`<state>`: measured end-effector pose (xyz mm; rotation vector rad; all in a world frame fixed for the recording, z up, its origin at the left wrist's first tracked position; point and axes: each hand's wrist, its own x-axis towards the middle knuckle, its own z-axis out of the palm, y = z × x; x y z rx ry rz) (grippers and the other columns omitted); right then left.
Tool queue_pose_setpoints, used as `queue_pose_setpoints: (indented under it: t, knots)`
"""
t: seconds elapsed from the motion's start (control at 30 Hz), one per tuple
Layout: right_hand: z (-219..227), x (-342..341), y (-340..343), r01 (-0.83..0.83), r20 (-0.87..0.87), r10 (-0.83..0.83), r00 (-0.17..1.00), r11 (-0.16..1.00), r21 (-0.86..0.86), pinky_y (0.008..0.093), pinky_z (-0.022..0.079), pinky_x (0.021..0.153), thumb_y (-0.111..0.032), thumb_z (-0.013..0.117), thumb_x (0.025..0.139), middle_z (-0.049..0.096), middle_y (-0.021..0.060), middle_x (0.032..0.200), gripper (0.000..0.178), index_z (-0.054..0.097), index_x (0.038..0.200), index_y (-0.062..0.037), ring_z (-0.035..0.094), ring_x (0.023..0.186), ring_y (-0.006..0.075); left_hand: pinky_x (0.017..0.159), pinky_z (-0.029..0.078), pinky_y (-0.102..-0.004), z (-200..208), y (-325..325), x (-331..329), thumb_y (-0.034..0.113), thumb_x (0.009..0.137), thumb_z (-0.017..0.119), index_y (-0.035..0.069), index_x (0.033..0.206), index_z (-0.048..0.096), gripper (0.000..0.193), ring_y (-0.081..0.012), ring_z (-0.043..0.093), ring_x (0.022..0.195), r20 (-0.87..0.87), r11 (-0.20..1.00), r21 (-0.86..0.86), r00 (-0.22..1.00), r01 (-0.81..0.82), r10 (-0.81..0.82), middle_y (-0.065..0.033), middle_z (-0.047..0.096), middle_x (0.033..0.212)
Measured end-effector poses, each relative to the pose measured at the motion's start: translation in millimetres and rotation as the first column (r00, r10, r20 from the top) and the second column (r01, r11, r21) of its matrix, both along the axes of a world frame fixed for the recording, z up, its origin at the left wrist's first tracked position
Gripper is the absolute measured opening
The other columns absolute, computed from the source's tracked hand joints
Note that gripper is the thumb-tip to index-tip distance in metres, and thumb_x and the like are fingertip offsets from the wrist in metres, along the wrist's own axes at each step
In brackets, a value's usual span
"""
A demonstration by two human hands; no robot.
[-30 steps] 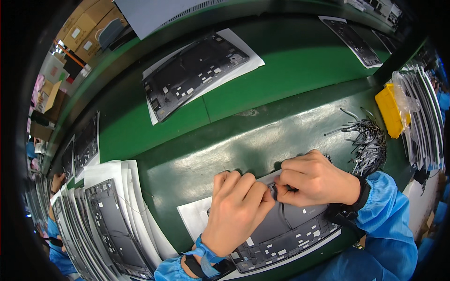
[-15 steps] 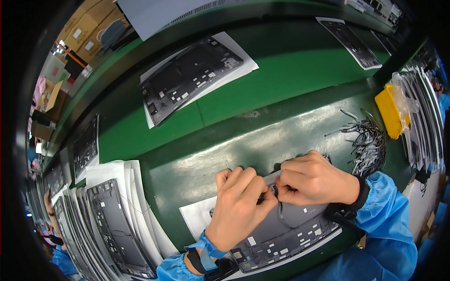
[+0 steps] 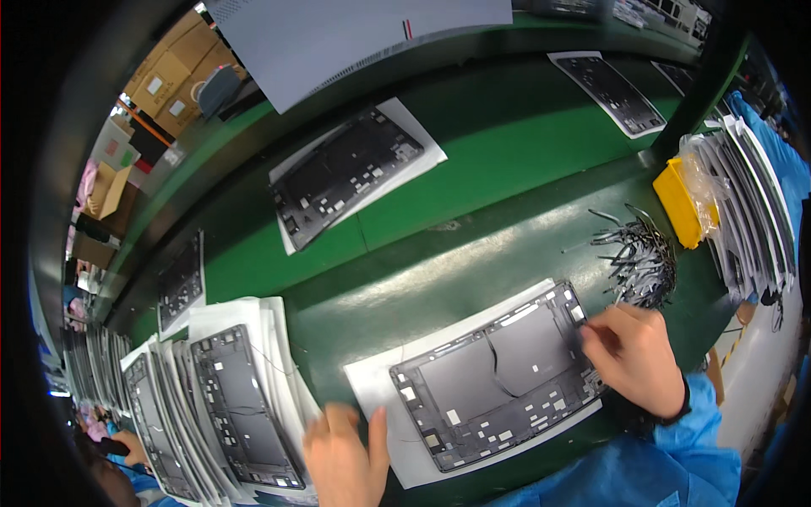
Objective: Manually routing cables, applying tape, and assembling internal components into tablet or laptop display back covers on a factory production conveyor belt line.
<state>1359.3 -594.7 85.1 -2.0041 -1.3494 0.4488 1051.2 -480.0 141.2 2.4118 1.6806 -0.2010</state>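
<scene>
A dark grey tablet back housing (image 3: 524, 359) lies tilted on a white paper sheet (image 3: 372, 422) in front of me. Across its middle runs a thin black cable (image 3: 495, 363), curved at its lower end. My left hand (image 3: 345, 452) is off the housing, over the sheet's left edge beside the stack; its thumb stands apart from the fingers and nothing shows in it. At the housing's right edge is my right hand (image 3: 638, 359), thumb and fingers curled together. Its fingertips are blurred, and a dark smear there cannot be made out.
Housings interleaved with paper (image 3: 245, 406) are stacked at left. A pile of short black cables (image 3: 638, 262) lies at right, near a yellow bin (image 3: 680, 203) and another stack (image 3: 743, 211). Another housing (image 3: 346, 173) rests on the green surface beyond. A person's hand (image 3: 131, 448) shows far left.
Both hands have let go of the black cable at the housing's middle and drawn apart: left toward the stack, right to the housing's right edge. The housing and cable are now uncovered; the view has shifted.
</scene>
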Motion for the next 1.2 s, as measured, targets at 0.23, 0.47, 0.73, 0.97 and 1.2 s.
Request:
queue_pose_setpoints:
  t: [0.23, 0.47, 0.73, 0.97, 1.2]
  knots:
    - [-13.9, -15.1, -40.4, 0.273, -0.356, -0.321, 0.878, 0.945, -0.179, 0.0346, 0.051, 0.053, -0.004, 0.076, 0.084, 0.065, 0.0146, 0.062, 0.016, 0.066, 0.075, 0.0042, 0.065, 0.052, 0.0241, 0.064, 0.048, -0.0542, -19.1, -54.2, 32.1, 0.022, 0.099, 0.068, -0.007, 0.084, 0.061, 0.033, -0.0528, 0.063, 0.074, 0.459, 0.995, -0.09, 0.885, -0.041, 0.078, -0.0318, 0.063, 0.077]
    - [-27.0, 12.0, -42.0, -0.01, -0.508, -0.004, 0.861, 1.0, -0.024, 0.0362, 0.05, 0.054, -0.013, 0.076, 0.09, 0.064, 0.0132, 0.061, 0.022, 0.066, 0.077, 0.002, 0.065, 0.053, 0.0253, 0.074, 0.049, -0.0417, -38.6, -68.5, 2.2, 0.012, 0.101, 0.061, -0.006, 0.103, 0.068, 0.02, -0.0319, 0.064, 0.078, 0.442, 0.953, -0.087, 0.846, -0.291, 0.299, -0.0208, 0.07, 0.087]
    - [79.5, 26.8, -41.2, -0.286, -0.47, 0.778, 0.417, 0.603, 0.744, 0.0409, 0.057, 0.084, -0.032, 0.06, 0.105, 0.065, 0.0217, 0.114, 0.045, 0.065, 0.124, 0.0091, 0.067, 0.102, 0.0387, 0.086, 0.058, -0.0347, -36.0, 4.3, 7.0, 0.008, 0.099, 0.07, 0.0, 0.123, 0.064, 0.027, -0.0184, 0.071, 0.095, 0.587, 0.682, -0.703, 0.379, -0.2, 0.716, -0.0084, 0.073, 0.109]
    - [93.6, 24.4, -61.3, 0.063, -0.253, 0.896, 0.365, 0.247, 0.967, 0.0421, 0.062, 0.094, -0.034, 0.048, 0.112, 0.054, 0.0264, 0.15, 0.055, 0.058, 0.136, 0.0147, 0.06, 0.129, 0.0486, 0.083, 0.058, -0.034, -33.7, 92.0, 132.3, 0.019, 0.102, 0.069, 0.001, 0.122, 0.064, 0.028, -0.0163, 0.069, 0.095, 0.823, 0.847, -0.529, 0.276, 0.052, 0.497, -0.0044, 0.07, 0.107]
    - [115.2, 103.5, -55.5, 0.285, -0.529, 0.672, 0.519, 0.448, 0.848, 0.0433, 0.063, 0.092, -0.031, 0.049, 0.111, 0.056, 0.0291, 0.144, 0.052, 0.059, 0.132, 0.0157, 0.062, 0.125, 0.0483, 0.086, 0.062, -0.0383, -80.9, 223.1, 252.5, 0.016, 0.106, 0.057, -0.001, 0.12, 0.065, 0.023, -0.024, 0.075, 0.092, 0.823, 0.797, -0.565, 0.216, 0.215, 0.525, -0.0111, 0.074, 0.108]
